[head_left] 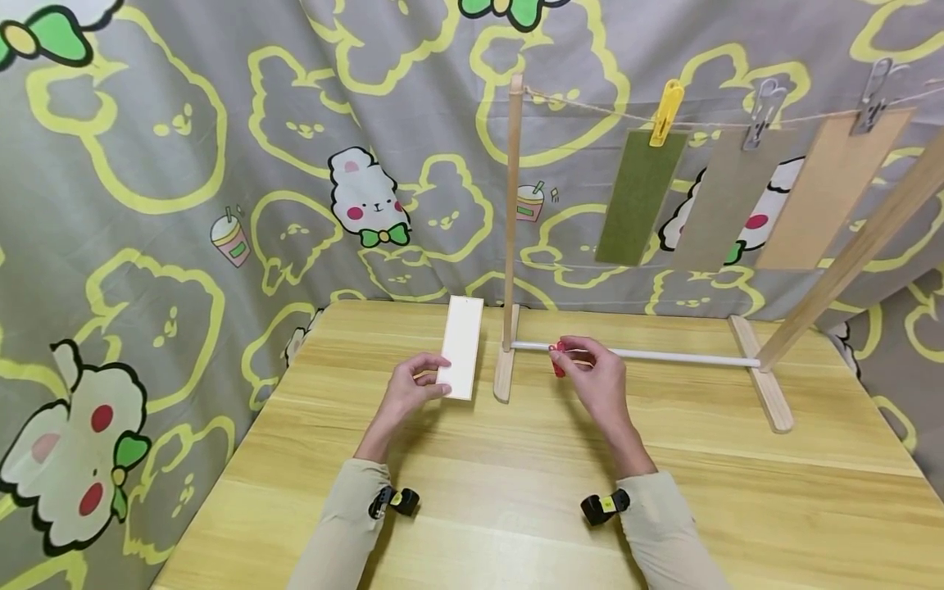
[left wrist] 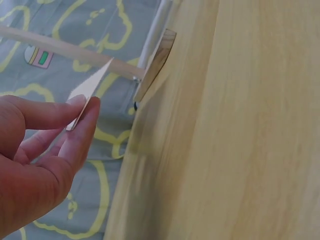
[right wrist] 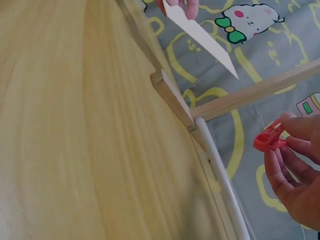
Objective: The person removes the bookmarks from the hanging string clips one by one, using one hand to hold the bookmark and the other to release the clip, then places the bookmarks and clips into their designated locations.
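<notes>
My left hand [head_left: 415,383] pinches a white rectangular card [head_left: 460,348] near its lower left edge. In the left wrist view the card [left wrist: 90,86] appears nearly edge-on between thumb and fingers, above the table. My right hand [head_left: 596,378] pinches a small red clothespin [right wrist: 270,137] between thumb and fingertips, in front of the rack's white crossbar [head_left: 686,357]. Higher up, a string [head_left: 571,102] bears three hanging cards: a green one [head_left: 640,201] under a yellow clothespin [head_left: 667,113], a grey one [head_left: 730,205] and a tan one [head_left: 833,197] under grey clothespins.
The string runs between a wooden post [head_left: 513,213] on the left and another post [head_left: 855,254] on the right. Wooden feet [head_left: 504,375] hold the rack up on the wooden table [head_left: 487,492]. A patterned grey curtain [head_left: 280,205] hangs close behind.
</notes>
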Tool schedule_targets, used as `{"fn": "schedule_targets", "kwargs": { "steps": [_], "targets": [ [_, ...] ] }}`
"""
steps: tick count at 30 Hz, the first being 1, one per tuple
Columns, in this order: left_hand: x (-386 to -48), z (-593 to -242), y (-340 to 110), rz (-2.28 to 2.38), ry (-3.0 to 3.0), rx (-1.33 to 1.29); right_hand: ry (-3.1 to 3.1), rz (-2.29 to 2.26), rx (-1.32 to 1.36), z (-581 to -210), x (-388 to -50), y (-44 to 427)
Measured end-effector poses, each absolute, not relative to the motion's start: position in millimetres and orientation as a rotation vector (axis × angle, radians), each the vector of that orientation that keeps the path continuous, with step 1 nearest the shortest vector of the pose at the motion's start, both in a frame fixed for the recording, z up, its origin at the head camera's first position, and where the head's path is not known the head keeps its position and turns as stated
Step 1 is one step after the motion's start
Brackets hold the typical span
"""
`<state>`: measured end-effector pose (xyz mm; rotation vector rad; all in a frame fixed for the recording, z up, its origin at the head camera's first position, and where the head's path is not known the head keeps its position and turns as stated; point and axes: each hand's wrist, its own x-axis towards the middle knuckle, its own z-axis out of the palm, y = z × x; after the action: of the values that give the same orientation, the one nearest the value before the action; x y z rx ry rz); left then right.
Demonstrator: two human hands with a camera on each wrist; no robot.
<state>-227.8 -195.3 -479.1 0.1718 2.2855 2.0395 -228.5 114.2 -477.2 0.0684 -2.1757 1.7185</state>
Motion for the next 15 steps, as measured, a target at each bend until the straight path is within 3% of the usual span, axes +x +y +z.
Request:
{"fn": "schedule_targets", "kwargs": {
  "steps": [15],
  "targets": [
    [-229, -491, -192, 1.976, 2.294, 0.073, -2.358, 1.648, 0.149, -484, -234, 97]
  ]
}}
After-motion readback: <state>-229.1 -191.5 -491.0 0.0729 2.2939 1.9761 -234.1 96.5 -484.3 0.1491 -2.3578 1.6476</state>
